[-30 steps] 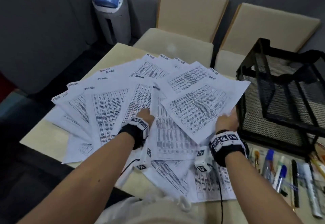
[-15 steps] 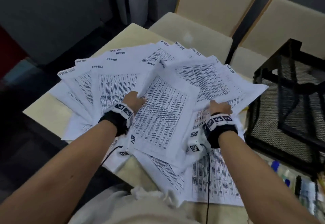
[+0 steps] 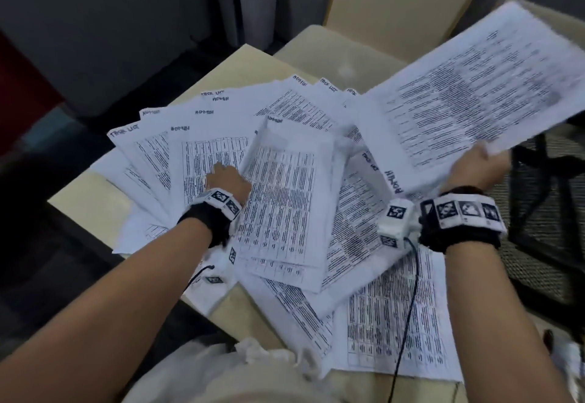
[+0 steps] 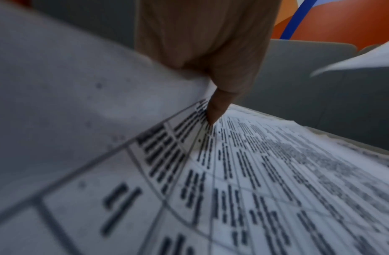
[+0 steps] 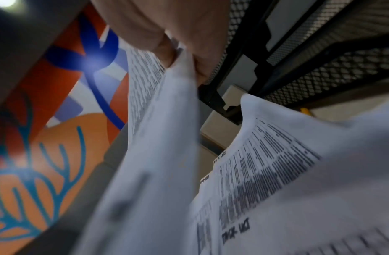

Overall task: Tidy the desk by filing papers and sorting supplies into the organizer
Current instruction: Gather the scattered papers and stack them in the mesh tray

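Head view: the step in hand is filing. The right hand point(image 3: 474, 170) pinches 1 lifted sheet point(image 3: 468, 86) at far right above the 1 mesh organizer point(image 3: 538, 187). At least 10 papers point(image 3: 202, 149) lie fanned on the desk point(image 3: 91, 193).

Left wrist view: the left hand point(image 4: 200, 43) grips the edge of 1 gathered stack point(image 4: 69, 86), with 1 finger touching the page beneath.

Right wrist view: thumb and fingers are clamped on the sheet (blurred here). The next move, I judge, is to slide it into a tray.

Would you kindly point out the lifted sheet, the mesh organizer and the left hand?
lifted sheet point(image 3: 474, 86), head view: middle of printed face
mesh organizer point(image 5: 333, 69), right wrist view: black mesh wall
left hand point(image 3: 226, 178), head view: back of hand
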`<action>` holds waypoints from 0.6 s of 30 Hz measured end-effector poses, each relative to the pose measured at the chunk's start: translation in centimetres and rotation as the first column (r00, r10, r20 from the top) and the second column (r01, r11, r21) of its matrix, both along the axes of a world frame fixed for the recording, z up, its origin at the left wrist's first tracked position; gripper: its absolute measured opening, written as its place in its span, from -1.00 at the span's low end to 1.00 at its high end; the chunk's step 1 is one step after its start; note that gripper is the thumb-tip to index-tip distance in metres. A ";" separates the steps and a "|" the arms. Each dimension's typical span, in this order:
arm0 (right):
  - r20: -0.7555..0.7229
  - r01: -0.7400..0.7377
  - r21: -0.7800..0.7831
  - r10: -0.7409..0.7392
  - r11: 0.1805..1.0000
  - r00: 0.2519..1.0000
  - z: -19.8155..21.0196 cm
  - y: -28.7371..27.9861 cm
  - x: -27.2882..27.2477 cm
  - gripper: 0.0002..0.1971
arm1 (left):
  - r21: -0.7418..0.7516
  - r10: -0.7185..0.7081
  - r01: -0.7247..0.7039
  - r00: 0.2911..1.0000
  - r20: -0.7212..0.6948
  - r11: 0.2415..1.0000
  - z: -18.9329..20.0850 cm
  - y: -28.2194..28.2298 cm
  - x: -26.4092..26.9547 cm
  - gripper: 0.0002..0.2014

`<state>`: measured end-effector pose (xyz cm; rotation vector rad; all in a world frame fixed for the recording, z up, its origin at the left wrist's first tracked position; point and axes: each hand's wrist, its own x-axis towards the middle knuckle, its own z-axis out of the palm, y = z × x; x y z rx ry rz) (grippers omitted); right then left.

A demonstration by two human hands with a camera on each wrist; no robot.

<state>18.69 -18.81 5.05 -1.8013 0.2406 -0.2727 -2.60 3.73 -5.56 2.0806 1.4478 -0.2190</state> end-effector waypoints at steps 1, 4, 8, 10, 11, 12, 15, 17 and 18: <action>-0.028 -0.012 0.015 0.012 1.000 1.000 0.2 -0.3 -0.4 -0.63 | -0.029 0.001 0.000 1.000 0.018 1.000 0.1 0.3 0.1 -0.87; -0.203 -0.207 -0.103 0.183 0.973 0.962 -2.6 0.4 -2.2 -0.61 | -0.068 0.018 -0.014 0.998 0.059 0.998 0.7 0.7 0.1 -0.69; -0.490 -0.508 -0.325 0.317 0.798 0.812 -8.0 2.4 -5.8 -0.64 | 0.020 0.168 -0.170 0.983 0.074 0.985 0.9 2.0 -1.8 -0.48; -0.575 -0.620 -0.372 0.353 0.691 0.738 -9.8 3.1 -7.2 -0.59 | 0.052 0.348 -0.350 0.937 0.040 0.935 1.6 3.0 -3.7 -0.20; -0.595 -0.662 -0.392 0.373 0.639 0.712 -10.3 3.5 -7.7 -0.57 | 0.033 0.403 -0.404 0.914 0.042 0.914 1.6 3.5 -4.5 -0.21; -0.608 -0.700 -0.390 0.404 0.599 0.684 -10.5 4.0 -8.2 -0.55 | 0.030 0.397 -0.398 0.918 0.012 0.917 1.4 3.9 -5.1 -0.27; -0.603 -0.787 -0.317 0.527 0.530 0.598 -9.9 5.5 -9.8 -0.53 | 0.036 0.267 -0.267 0.964 0.002 0.963 0.5 3.7 -5.6 -0.51; -0.584 -0.810 -0.281 0.577 0.515 0.570 -9.2 5.8 -10.6 -0.52 | 0.032 0.139 -0.143 0.984 0.110 0.989 0.2 2.7 -5.5 -0.62; -0.577 -0.807 -0.262 0.584 0.530 0.571 -9.1 5.8 -10.7 -0.53 | 0.021 0.078 -0.083 0.984 0.158 0.996 0.3 2.1 -5.5 -0.66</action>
